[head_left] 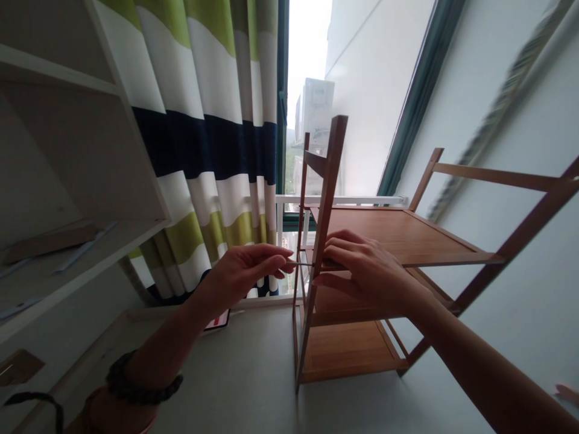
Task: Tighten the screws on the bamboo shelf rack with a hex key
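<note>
A brown wooden shelf unit (357, 226) with several tiers stands in front of me, its near post (329, 181) rising upright. My left hand (253, 265) pinches a thin metal rod-shaped tool (302, 263) between thumb and fingers. The tool's far end meets the side of the post, level with the upper tier; whether it sits in a screw head is too small to tell. On the other side of that post, my right hand (366, 265) grips the shelf at the joint, thumb below and fingers above. Its fingertips are partly hidden by the post.
A white shelf cabinet (136, 175) with papers stands at left. Behind hangs a striped curtain (203, 138) beside a window (362, 90). A phone-like device (219, 320) lies on the light surface behind my left forearm. A white wall is at right.
</note>
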Demonstrator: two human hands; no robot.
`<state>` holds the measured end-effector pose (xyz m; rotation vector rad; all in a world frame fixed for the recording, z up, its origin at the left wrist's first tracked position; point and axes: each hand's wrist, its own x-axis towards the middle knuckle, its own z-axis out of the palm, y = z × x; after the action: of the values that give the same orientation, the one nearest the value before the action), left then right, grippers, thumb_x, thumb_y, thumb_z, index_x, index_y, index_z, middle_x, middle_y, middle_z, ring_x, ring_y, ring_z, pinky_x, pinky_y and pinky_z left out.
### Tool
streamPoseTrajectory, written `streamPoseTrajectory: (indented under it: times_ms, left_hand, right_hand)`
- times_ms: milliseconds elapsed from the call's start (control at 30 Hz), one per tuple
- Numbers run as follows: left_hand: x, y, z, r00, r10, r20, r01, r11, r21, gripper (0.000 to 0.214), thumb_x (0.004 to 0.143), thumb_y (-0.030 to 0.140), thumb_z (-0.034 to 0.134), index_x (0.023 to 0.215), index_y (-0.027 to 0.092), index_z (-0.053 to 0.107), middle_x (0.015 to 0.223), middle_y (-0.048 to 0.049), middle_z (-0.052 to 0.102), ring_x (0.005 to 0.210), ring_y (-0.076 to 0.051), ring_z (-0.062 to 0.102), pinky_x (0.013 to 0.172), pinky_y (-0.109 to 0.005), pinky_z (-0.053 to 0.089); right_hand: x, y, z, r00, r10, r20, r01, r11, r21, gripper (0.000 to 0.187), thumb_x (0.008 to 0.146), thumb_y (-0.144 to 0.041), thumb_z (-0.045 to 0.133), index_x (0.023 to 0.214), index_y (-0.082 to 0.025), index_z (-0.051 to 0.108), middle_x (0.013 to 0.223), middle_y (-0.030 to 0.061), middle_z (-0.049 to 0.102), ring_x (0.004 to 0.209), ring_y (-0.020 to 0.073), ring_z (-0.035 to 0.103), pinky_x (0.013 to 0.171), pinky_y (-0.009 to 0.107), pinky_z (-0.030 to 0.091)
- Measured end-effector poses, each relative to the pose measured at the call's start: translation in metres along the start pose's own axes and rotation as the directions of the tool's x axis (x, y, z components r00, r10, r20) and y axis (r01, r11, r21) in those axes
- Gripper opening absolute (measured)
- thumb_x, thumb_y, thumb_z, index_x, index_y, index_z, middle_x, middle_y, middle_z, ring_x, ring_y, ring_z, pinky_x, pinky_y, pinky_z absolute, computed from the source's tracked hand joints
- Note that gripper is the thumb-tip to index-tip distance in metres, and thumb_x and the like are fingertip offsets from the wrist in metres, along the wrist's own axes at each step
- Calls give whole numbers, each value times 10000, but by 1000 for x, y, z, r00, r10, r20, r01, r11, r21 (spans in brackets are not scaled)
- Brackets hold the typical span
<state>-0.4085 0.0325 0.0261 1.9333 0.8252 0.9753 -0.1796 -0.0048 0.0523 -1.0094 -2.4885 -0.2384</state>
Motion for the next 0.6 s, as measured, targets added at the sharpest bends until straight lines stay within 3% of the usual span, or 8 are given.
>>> streamPoseTrajectory:
  times_ms: [67, 167, 267, 333, 400, 433, 533, 600]
  left_hand:
    - [1, 1, 0, 996, 67, -61, -63, 996, 58, 310, 788, 324, 573, 1067, 193, 610, 912, -54, 707, 763, -165, 661, 664, -286, 551]
    - [-4, -2, 1, 959, 247, -139, -201, 938, 281, 363, 781, 304, 584, 1137, 233, 567, 989, -37, 693, 842, -176, 658, 721, -317, 551]
    - [-10, -11, 2, 884, 458, -93, -369, 806, 463, 308, 775, 249, 595, 1083, 238, 606, 1053, -28, 671, 930, -179, 637, 805, -329, 529]
    - [-13, -17, 4, 836, 545, -61, -456, 752, 476, 270, 767, 206, 603, 1033, 233, 636, 1055, -29, 671, 958, -178, 627, 833, -320, 518]
    - [-13, -22, 6, 828, 554, -86, -478, 777, 410, 250, 770, 185, 597, 1012, 222, 649, 977, -34, 697, 881, -166, 650, 786, -298, 534]
    - [-13, -24, 8, 843, 525, -116, -462, 819, 341, 239, 784, 189, 581, 1011, 212, 650, 909, -37, 710, 799, -153, 661, 727, -283, 547]
    - [-11, -26, 13, 929, 346, -129, -349, 937, -2, 255, 837, 266, 508, 1023, 158, 644, 767, -60, 703, 626, -138, 639, 557, -264, 545]
    - [-9, -27, 14, 970, 230, -82, -243, 944, -223, 302, 844, 320, 491, 1009, 122, 648, 790, -95, 696, 670, -164, 642, 553, -281, 547]
  right_hand:
    - [0, 1, 0, 1000, -6, -9, 6, 1000, 4, 259, 835, -402, 516, 954, -190, 604, 961, 79, 640, 1008, 230, 504, 755, 376, 477]
    - [0, 2, 1, 1000, -9, -9, 10, 1000, 5, 257, 838, -402, 511, 953, -191, 603, 962, 81, 639, 1004, 230, 510, 741, 369, 481]
    - [0, 2, 1, 1000, -4, 1, 4, 1000, 8, 249, 835, -393, 522, 972, -199, 597, 966, 69, 638, 1006, 222, 509, 745, 360, 479]
    - [0, 1, 1, 1000, 0, 3, 0, 1000, 10, 253, 829, -394, 531, 974, -197, 595, 965, 66, 639, 1005, 221, 507, 756, 362, 475]
    - [0, 0, 2, 1000, 2, -1, -2, 1000, 7, 251, 824, -396, 538, 953, -190, 598, 950, 69, 641, 1000, 221, 507, 764, 364, 471]
    - [0, 0, 2, 1000, 0, -6, 0, 1000, 5, 247, 823, -396, 541, 941, -188, 601, 940, 69, 642, 997, 219, 508, 766, 364, 470]
    - [0, -1, 2, 1000, -1, -25, 0, 1000, -10, 240, 819, -397, 546, 920, -188, 607, 919, 68, 644, 996, 214, 508, 773, 361, 467]
    - [-1, -1, 1, 1000, 4, -27, -4, 1000, -19, 242, 817, -400, 548, 917, -189, 608, 919, 64, 644, 994, 211, 510, 772, 357, 467]
